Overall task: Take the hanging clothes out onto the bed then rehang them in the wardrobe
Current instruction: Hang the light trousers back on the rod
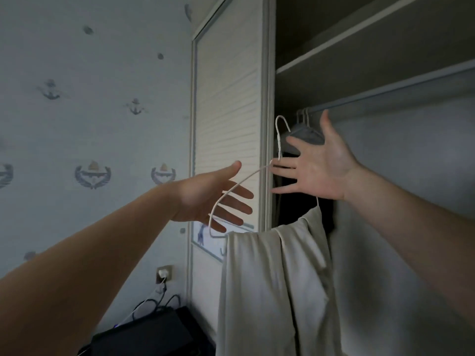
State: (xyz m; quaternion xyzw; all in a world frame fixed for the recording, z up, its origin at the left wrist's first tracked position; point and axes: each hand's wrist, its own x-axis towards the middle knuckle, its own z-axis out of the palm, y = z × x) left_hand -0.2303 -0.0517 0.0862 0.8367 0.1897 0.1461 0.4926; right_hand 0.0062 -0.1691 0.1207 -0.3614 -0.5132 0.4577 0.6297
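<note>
Head view: a thin white wire hanger [279, 146], with a pale beige folded cloth [277, 278] draped over its bar, tilts before the open cream wardrobe [267, 73]. Its hook is below the grey metal rail [385, 97], not on it. The right hand [318, 170], fingers spread straight, touches the hanger's neck with a fingertip. The left hand [213, 199] (equally unclenched) lies behind the hanger's left arm. Whether either hand bears it, I cannot tell. Anchor-patterned wallpaper [90, 111] covers the wall.
</note>
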